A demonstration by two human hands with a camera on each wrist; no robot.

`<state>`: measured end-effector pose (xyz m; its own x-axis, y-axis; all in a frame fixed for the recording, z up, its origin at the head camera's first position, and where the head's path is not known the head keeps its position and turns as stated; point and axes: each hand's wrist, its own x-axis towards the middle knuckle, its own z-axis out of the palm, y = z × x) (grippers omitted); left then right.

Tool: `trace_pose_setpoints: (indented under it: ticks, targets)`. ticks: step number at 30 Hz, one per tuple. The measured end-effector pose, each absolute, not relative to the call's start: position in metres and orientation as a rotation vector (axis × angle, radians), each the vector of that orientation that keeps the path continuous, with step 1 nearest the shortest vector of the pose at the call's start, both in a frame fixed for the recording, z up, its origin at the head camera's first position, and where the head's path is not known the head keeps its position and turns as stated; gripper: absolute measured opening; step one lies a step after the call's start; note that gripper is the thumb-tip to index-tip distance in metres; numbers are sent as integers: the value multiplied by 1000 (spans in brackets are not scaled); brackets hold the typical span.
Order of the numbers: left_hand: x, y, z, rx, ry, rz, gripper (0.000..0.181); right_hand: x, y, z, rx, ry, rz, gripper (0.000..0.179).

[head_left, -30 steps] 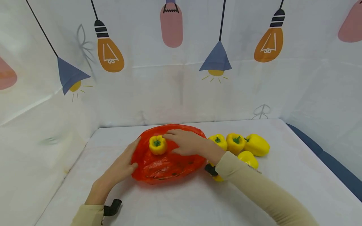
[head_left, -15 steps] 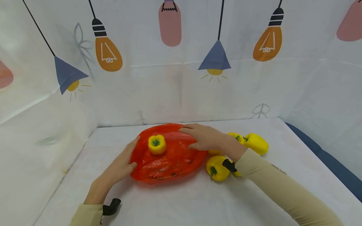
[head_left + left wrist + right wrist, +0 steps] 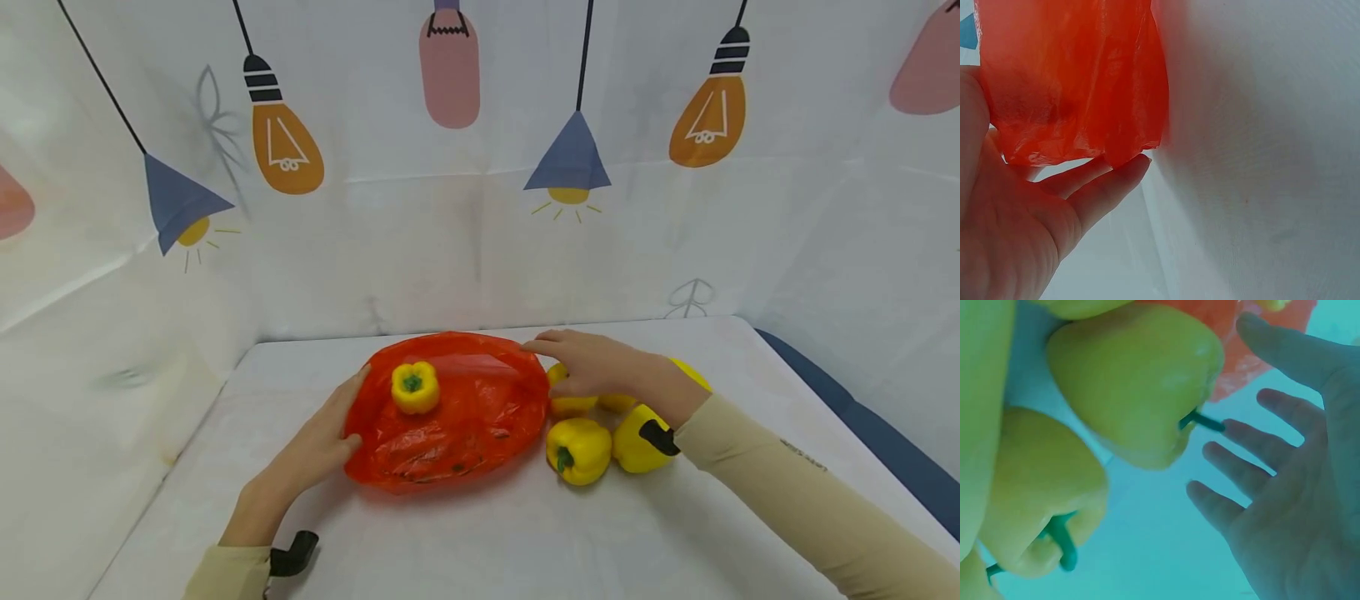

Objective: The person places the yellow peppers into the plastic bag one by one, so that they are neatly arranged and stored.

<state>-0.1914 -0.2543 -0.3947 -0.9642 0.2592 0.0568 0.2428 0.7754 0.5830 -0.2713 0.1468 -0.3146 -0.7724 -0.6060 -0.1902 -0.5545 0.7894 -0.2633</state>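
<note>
A red plastic bag (image 3: 480,417) lies spread on the white table, with one yellow bell pepper (image 3: 415,387) sitting on the red plastic left of its middle. My left hand (image 3: 318,442) rests along the bag's left edge. Its extended fingers (image 3: 1113,187) touch the red film (image 3: 1079,81) in the left wrist view. My right hand (image 3: 600,362) hovers at the bag's right edge over a group of yellow peppers, holding nothing. The right wrist view shows its fingers spread, beside the stem of a yellow pepper (image 3: 1135,381).
Several yellow peppers gather right of the bag, among them a front one (image 3: 579,451) and its neighbour (image 3: 636,442); others are partly hidden by the right arm. A white printed sheet (image 3: 480,250) hangs behind the table (image 3: 450,550). Dark blue material (image 3: 862,417) borders its right side.
My right hand has moved right from beside the pepper on the bag to the bag's right edge, over the pepper group. The left hand stays at the bag's left edge.
</note>
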Motion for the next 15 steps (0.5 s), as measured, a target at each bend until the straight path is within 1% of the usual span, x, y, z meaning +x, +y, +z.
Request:
trace_pose_setpoints:
  ticks: [8,15]
  targets:
    - [-192,-255,-396,437,2958,944,96,-269,170,-322,-804,2688,-304,72]
    - [-193,-255,-397,441,2964,935,95,-271,182,-336,-806,2700,-322,71]
